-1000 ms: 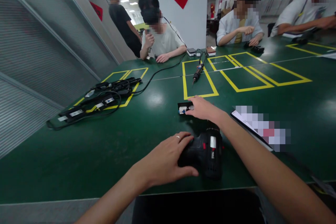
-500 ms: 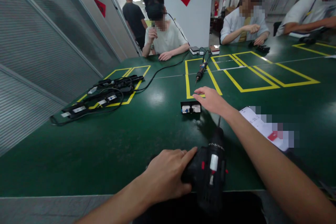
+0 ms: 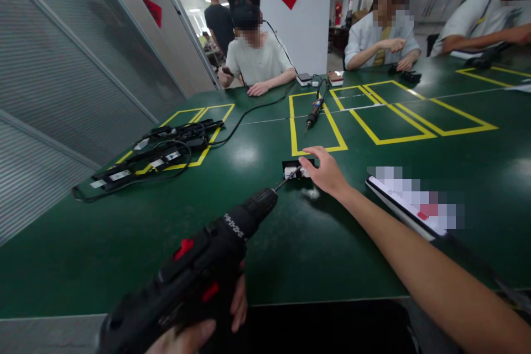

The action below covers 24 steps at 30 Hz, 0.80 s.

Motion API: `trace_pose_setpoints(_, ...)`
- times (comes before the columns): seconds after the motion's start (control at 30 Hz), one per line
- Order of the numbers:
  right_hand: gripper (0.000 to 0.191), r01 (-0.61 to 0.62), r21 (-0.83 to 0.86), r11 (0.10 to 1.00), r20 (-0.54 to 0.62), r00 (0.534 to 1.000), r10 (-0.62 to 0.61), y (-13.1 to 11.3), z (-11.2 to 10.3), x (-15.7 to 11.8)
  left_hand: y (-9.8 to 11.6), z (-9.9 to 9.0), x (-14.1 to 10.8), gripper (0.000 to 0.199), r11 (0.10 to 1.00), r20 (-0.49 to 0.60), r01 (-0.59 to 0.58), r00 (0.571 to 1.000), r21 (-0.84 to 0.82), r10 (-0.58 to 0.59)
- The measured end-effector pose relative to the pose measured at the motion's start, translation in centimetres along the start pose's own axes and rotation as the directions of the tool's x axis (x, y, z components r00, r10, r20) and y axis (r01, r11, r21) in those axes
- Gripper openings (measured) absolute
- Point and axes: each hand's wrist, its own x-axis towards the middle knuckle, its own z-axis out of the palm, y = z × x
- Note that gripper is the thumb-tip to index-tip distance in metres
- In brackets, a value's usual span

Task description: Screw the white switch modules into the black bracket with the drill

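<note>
a wide green desk [image 3: 174, 243] fills the view, marked out in yellow tape rectangles [image 3: 316, 124], with several people seated along its far edge. at the left of the desk lies a tangle of black cables and power strips [image 3: 153, 155]. a phone [image 3: 404, 204] rests on the desk just beside the right forearm.

nearest the camera is a black cordless drill [image 3: 199, 276] with red buttons, lifted off the desk and tilted so that its thin bit [image 3: 287, 180] points away toward a small black part [image 3: 296, 168] with white and blue fittings. the left hand [image 3: 194, 332] grips the drill's handle from below — its fingers [image 3: 239, 301] are wrapped round the grip, only their tips showing.

the small black part lies flat on the desk just in front of the near edge of the middle yellow rectangle. the right hand [image 3: 326, 168] reaches across and rests on the part's right end, fingers loosely spread over it; whether they pinch it cannot be told. the bit's tip sits at the part — touching or just short, unclear. farther off, inside the rectangle, lies a corded electric screwdriver [image 3: 312, 113].
</note>
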Motion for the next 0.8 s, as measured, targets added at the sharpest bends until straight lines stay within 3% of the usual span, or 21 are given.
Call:
trace_pose_setpoints(0.03, 0.033, 0.000, 0.011, 1.000, 0.010, 1.000, 0.000, 0.3, 0.4, -0.2, 0.2, 0.3, 0.5, 0.064, 0.980, -0.017, -0.044, 0.999, -0.192, 0.042)
trace_pose_setpoints(0.1, 0.032, -0.007, 0.043, 0.999, 0.022, 1.000, 0.006, 0.8, 0.9, -0.5, 0.5, 0.9, 1.5, 0.056, 0.834, -0.080, -0.123, 0.992, -0.538, 0.094)
trace_pose_setpoints(0.2, 0.029, -0.037, 0.113, 0.993, 0.042, 0.999, 0.033, 1.5, 1.4, -0.6, 0.2, 1.6, 2.2, 0.047, 0.661, -0.104, -0.129, 0.992, -0.739, 0.077)
trace_pose_setpoints(0.37, 0.025, -0.086, 0.157, 0.984, 0.093, 0.993, 0.072, 1.8, 1.6, -0.3, -0.5, 1.4, 2.2, 0.050, 0.610, -0.019, -0.052, 0.998, -0.791, 0.059)
trace_pose_setpoints(0.53, 0.031, -0.116, 0.115, 0.987, 0.130, 0.986, 0.101, 1.6, 1.5, -0.2, -0.1, 1.4, 2.6, 0.039, 0.610, -0.028, -0.055, 0.998, -0.791, 0.055)
trace_pose_setpoints(0.67, 0.033, -0.138, 0.096, 0.986, 0.131, 0.984, 0.125, 1.7, 1.5, -0.2, 0.1, 1.6, 2.7, 0.039, 0.601, -0.077, -0.068, 0.997, -0.796, 0.011)
trace_pose_setpoints(0.8, 0.034, -0.133, 0.081, 0.988, 0.131, 0.984, 0.122, 1.7, 1.4, -0.2, 0.1, 1.5, 2.5, 0.042, 0.598, -0.051, -0.045, 0.999, -0.800, 0.007)
